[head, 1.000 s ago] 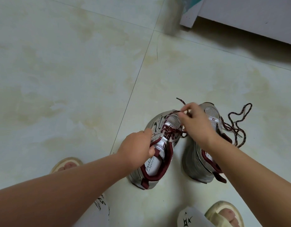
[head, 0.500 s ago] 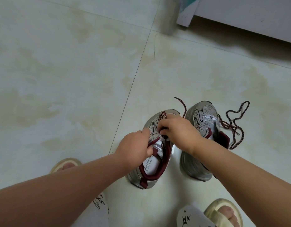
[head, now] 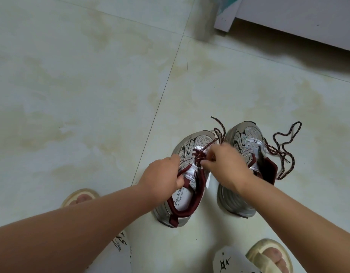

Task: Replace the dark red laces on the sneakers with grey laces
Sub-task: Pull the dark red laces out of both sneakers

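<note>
The removal stage is being worked through, and it is judged to be about half done. The left sneaker [head: 187, 174] is being steadied on the floor [head: 91, 95] by the left hand [head: 162, 176], whose fingers are curled over its collar and tongue. Its dark red lace [head: 201, 154], threaded only through the lower eyelets, is being pinched by the right hand [head: 223, 164]. The right sneaker [head: 247, 140], just beside it, appears already unlaced, its loose lace [head: 284, 146] lying against its outer side. No grey laces are being shown; all relacing is left.
</note>
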The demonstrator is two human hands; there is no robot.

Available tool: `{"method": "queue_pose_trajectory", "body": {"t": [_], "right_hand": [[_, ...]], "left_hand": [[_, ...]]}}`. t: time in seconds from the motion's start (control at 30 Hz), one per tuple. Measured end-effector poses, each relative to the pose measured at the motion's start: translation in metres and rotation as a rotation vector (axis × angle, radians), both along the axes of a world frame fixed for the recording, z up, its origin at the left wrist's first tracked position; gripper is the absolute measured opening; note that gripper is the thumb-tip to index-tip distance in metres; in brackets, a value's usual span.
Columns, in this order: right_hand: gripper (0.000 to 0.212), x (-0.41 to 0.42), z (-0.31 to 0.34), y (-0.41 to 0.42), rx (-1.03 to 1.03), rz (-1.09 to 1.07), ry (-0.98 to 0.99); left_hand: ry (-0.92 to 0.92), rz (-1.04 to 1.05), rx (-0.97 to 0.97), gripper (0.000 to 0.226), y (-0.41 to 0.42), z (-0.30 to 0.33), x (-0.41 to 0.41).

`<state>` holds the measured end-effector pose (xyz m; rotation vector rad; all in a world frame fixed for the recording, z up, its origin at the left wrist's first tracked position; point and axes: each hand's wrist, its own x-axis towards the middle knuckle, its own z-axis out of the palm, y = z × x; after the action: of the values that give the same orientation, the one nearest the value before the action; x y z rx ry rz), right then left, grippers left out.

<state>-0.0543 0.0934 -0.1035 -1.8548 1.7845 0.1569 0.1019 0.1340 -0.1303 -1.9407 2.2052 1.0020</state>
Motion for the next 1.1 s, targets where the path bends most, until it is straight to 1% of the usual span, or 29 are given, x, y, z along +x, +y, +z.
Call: {"method": "queue_pose_trajectory", "body": {"t": [0.03, 0.1, 0.2, 0.27, 0.3, 0.33, 0.37, 0.4, 0.43, 0.47, 0.5, 0.53, 0.6, 0.63, 0.67, 0.7, 0.73, 0.77, 0.83, 0.9, 1.0, 1.07, 1.1], "right_hand": [[0.014, 0.002, 0.0, 0.004, 0.08, -0.038, -0.056], [0.016, 0.004, -0.006, 0.008, 0.116, -0.101, -0.115], [0.021, 0.007, -0.01, 0.008, 0.064, -0.077, -0.071], [0.021, 0.006, -0.012, 0.004, 0.059, -0.028, -0.04], [0.019, 0.006, -0.01, 0.003, 0.03, 0.014, -0.021], [0.022, 0.005, -0.01, 0.0, -0.083, 0.071, -0.011], [0.027, 0.003, -0.012, -0.001, -0.231, 0.185, 0.023], [0.029, 0.003, -0.012, -0.002, -0.329, 0.269, 0.052], [0.027, 0.001, -0.012, -0.002, -0.38, 0.296, 0.08], [0.022, 0.0, -0.013, -0.002, -0.387, 0.297, 0.081], [0.014, -0.002, -0.012, -0.002, -0.363, 0.28, 0.078], [0.011, -0.003, -0.012, -0.001, -0.298, 0.218, 0.046], [0.025, -0.006, -0.009, 0.001, 0.042, 0.045, -0.006], [0.027, -0.008, -0.01, 0.002, 0.163, -0.037, -0.089], [0.027, -0.008, -0.01, 0.002, 0.224, -0.114, -0.197], [0.025, -0.007, -0.009, 0.002, 0.243, -0.17, -0.285], [0.023, -0.007, -0.009, 0.002, 0.241, -0.187, -0.33], [0.022, -0.007, -0.009, 0.0, 0.228, -0.157, -0.321], [0.022, -0.005, -0.005, -0.003, 0.198, -0.057, -0.245], [0.02, -0.005, -0.003, -0.005, 0.222, 0.009, -0.224], [0.019, -0.006, -0.001, -0.008, 0.314, 0.014, -0.25], [0.019, -0.009, 0.0, -0.012, 0.293, -0.011, -0.251], [0.016, -0.01, 0.002, -0.013, 0.238, -0.015, -0.208]], "left_hand": [[0.002, 0.002, 0.0, 0.02, 0.0, 0.0, 0.0], [-0.002, 0.001, -0.001, 0.021, 0.0, 0.0, -0.001], [-0.017, -0.014, -0.003, 0.022, 0.0, -0.001, 0.0], [-0.022, -0.026, -0.005, 0.021, 0.0, -0.001, 0.0], [-0.018, -0.031, -0.004, 0.021, 0.001, -0.002, 0.0], [-0.013, -0.039, -0.004, 0.021, 0.001, -0.002, 0.0], [-0.01, -0.051, -0.007, 0.021, 0.001, -0.003, 0.0], [-0.009, -0.063, -0.011, 0.021, 0.001, -0.003, -0.001], [-0.008, -0.069, -0.016, 0.02, 0.001, -0.004, -0.001], [-0.004, -0.068, -0.017, 0.019, 0.001, -0.004, -0.001], [0.002, -0.062, -0.012, 0.019, 0.001, -0.005, -0.001], [0.006, -0.055, -0.005, 0.019, 0.0, -0.005, -0.001], [0.015, -0.035, 0.008, 0.019, 0.001, -0.006, -0.001], [0.016, -0.029, 0.009, 0.019, 0.001, -0.006, -0.001], [0.014, -0.03, 0.007, 0.019, 0.002, -0.006, -0.001], [0.011, -0.031, 0.007, 0.02, 0.002, -0.005, -0.001], [0.009, -0.03, 0.01, 0.022, 0.003, -0.005, 0.0], [0.007, -0.028, 0.013, 0.022, 0.003, -0.005, 0.0], [0.001, -0.028, 0.016, 0.022, 0.003, -0.004, 0.0], [-0.007, -0.031, 0.015, 0.022, 0.003, -0.004, 0.0], [-0.002, -0.035, 0.017, 0.023, 0.003, -0.002, -0.001], [0.0, -0.034, 0.021, 0.023, 0.003, -0.001, -0.001], [0.001, -0.034, 0.024, 0.023, 0.003, -0.001, 0.0]]}}
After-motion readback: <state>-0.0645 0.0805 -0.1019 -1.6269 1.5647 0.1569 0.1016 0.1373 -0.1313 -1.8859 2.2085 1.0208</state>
